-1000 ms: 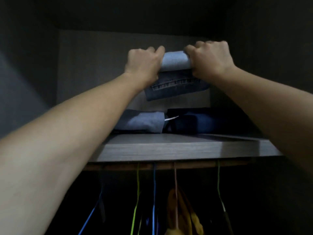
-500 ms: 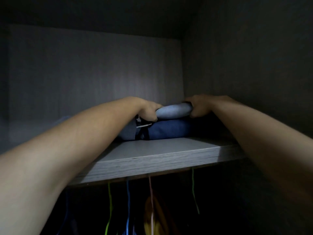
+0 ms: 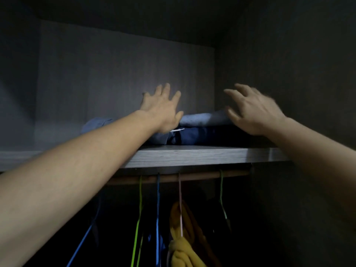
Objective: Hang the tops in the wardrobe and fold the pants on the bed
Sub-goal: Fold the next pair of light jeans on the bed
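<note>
Folded pants (image 3: pixel 202 119) on shelf (image 3: pixel 192 157) (dim light)

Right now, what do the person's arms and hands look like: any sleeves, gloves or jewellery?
Both arms are bare as far as the frame shows: no sleeve on the left forearm or right forearm. The left grip is a bare hand, with no glove, ring or watch visible. The right grip looks the same, though blur softens its fingers.

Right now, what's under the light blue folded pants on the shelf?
A darker navy folded garment lies under the light blue pants, on the shelf. Its right end is dark and covered by the right hand; anything deeper is hidden.
</note>
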